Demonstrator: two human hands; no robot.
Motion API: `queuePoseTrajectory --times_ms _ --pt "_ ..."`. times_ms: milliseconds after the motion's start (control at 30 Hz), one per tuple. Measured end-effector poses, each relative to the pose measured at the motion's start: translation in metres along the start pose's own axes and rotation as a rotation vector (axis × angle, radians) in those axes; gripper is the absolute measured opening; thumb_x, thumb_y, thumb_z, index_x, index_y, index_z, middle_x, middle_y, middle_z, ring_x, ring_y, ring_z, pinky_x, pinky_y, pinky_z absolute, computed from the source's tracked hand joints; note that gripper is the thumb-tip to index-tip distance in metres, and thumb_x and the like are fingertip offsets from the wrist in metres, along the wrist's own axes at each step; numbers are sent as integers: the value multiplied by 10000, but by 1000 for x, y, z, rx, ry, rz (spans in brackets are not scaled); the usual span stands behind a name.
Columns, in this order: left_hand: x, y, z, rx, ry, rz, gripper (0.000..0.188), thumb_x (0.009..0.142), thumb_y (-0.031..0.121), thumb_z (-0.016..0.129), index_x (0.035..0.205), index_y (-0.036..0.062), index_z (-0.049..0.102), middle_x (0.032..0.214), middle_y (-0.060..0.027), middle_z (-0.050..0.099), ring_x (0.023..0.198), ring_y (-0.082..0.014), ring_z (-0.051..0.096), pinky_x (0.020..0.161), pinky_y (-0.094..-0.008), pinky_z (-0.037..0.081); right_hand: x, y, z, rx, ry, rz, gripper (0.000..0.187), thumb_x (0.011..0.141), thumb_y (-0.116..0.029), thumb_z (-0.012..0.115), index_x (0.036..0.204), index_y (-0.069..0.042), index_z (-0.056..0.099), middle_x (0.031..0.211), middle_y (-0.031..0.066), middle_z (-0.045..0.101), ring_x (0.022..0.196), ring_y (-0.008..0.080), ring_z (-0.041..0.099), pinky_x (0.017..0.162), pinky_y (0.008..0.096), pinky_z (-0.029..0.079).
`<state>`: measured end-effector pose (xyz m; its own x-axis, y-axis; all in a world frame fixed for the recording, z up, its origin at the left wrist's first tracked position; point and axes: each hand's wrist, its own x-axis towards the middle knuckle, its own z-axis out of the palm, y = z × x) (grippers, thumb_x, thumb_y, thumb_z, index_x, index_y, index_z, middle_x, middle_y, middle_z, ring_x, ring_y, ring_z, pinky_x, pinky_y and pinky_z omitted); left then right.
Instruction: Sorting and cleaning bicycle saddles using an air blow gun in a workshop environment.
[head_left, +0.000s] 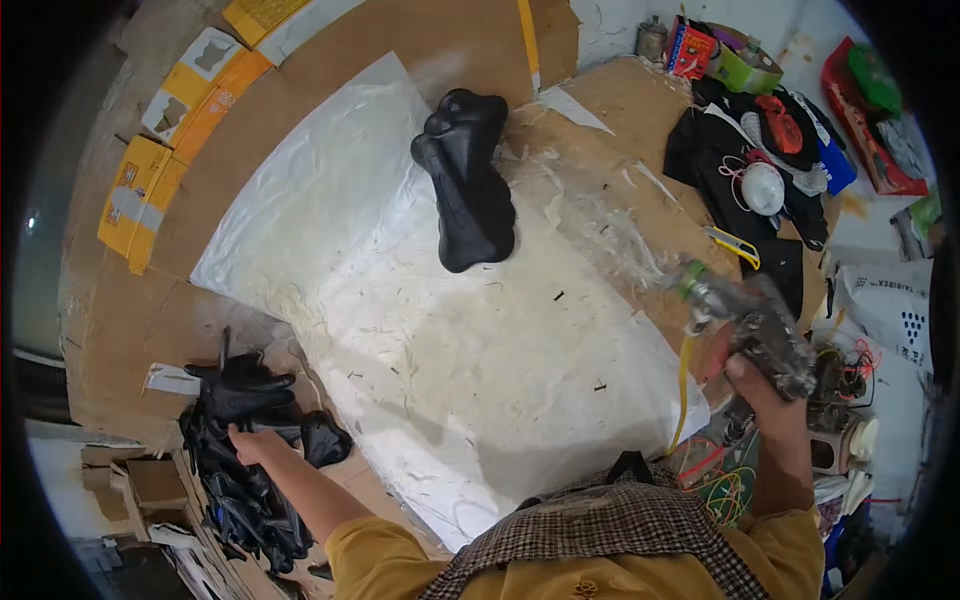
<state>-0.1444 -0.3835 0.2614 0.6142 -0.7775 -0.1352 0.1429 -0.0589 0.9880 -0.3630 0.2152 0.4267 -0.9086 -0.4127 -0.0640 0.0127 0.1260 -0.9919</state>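
Note:
At the lower left, my left hand is closed at the edge of a heap of glossy black moulded pieces, seemingly gripping one black moulded piece; part of its fingers is hidden. My right hand, on the right, is wrapped round a clear bottle-like tool with a green collar. Motion blurs this tool, and a yellow hose hangs beside it. A larger black moulded piece, rounded and lobed, lies on the white sheet, away from both hands.
Brown cardboard surrounds the stained sheet, with yellow boxes at the left rim. To the right are a yellow utility knife, black cloth and a white round object. Tangled wires lie near my right forearm.

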Motion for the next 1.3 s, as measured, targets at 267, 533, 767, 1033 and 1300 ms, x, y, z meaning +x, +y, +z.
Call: queuePoseTrajectory --times_ms 267,533,767,1033,1300 --pt "-154 -126 118 79 -1025 -310 441 809 122 533 1233 65 428 1098 -86 576 857 -214 568 738 -310 426 -7 20 10 -54 -55 122 332 766 -49 647 1067 15 523 796 35 575 719 88 545 620 222 443" --pt "-336 -172 170 330 -1770 231 428 715 -7 561 1141 6 516 1001 -60 561 868 -151 514 802 -251 398 16 -14 13 -58 -27 15 541 714 -161 707 1148 46 457 861 90 582 762 143 560 676 270 450" --pt "-279 -96 73 -56 -1868 -212 257 712 -32 584 964 18 572 876 -2 569 819 -92 519 721 -212 408 16 6 8 -63 -66 55 521 729 -111 710 1163 37 463 827 47 577 740 107 538 661 236 431" --pt "-161 -75 68 -437 -1552 -510 426 678 30 535 1101 -14 522 1104 -102 579 1067 -243 510 978 -367 337 28 -21 21 23 119 -39 496 725 -147 712 1130 21 479 789 46 566 684 109 533 616 244 432" --pt "-264 -134 160 -374 -1729 -947 379 735 87 514 1101 -10 513 1122 -156 562 1059 -282 514 948 -422 374 20 -1 15 -231 -60 115 483 739 -97 696 1152 23 477 796 42 575 697 100 544 625 227 435"
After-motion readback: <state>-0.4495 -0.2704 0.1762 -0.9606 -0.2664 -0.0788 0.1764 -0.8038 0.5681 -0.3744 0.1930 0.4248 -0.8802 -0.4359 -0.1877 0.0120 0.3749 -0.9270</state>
